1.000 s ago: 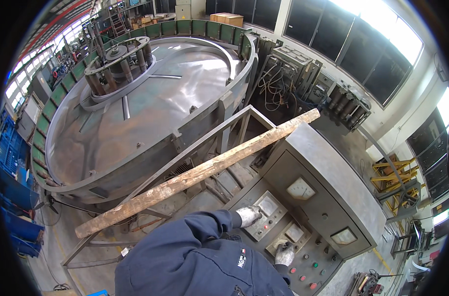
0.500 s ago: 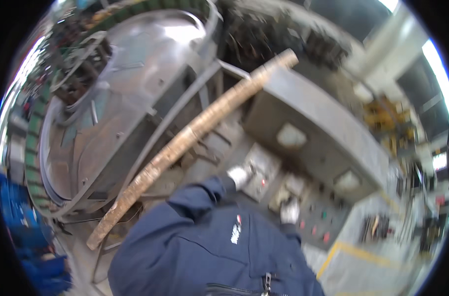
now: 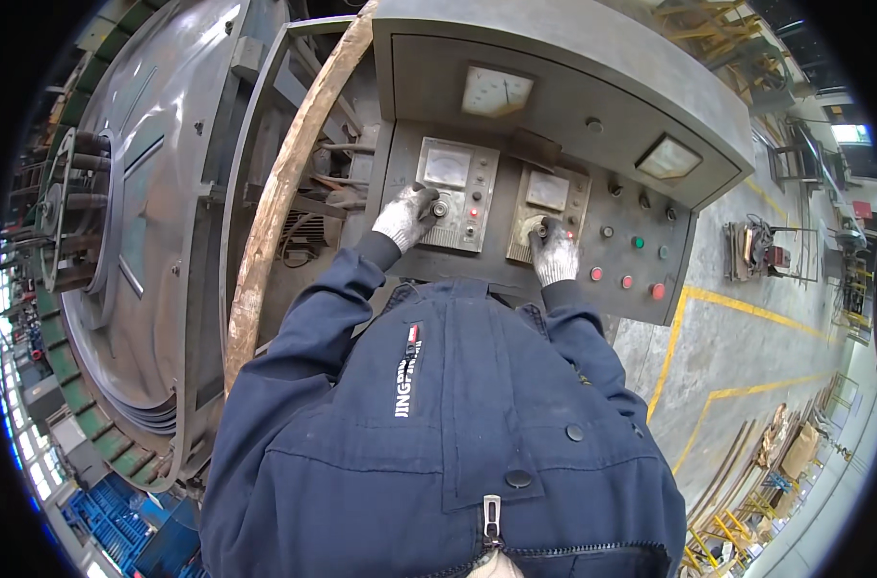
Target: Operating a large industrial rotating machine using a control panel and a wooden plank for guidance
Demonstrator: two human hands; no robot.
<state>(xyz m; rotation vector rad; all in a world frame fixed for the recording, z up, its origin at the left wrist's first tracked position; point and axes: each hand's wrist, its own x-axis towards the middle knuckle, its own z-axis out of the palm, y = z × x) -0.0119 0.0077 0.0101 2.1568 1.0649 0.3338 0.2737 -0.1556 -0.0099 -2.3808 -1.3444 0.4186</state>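
Note:
In front of me stands a grey metal control console point(image 3: 592, 202) with two silver controller units, each bearing a white dial. My left hand point(image 3: 405, 217), in a white knitted glove with darkened fingertips, has its fingers curled at the round knob point(image 3: 440, 208) of the left unit point(image 3: 482, 178). My right hand point(image 3: 558, 256), gloved alike, pinches at the lower part of the right unit point(image 3: 554, 188), where its fingers mostly cover the knob. Red push buttons point(image 3: 627, 282) and a green one point(image 3: 639, 243) sit to the right of that hand.
Two gauges point(image 3: 496, 91) are set in the console's raised upper face. Left of it, a long rough wooden pole point(image 3: 289, 173) leans beside a large metal drum-like machine point(image 3: 159, 144). Yellow lines point(image 3: 746, 308) mark the floor at right, with stacked stock point(image 3: 758, 252) beyond.
My view has swung and steadied, bringing the console upright and higher in the picture. Both hands remain at the two controller units.

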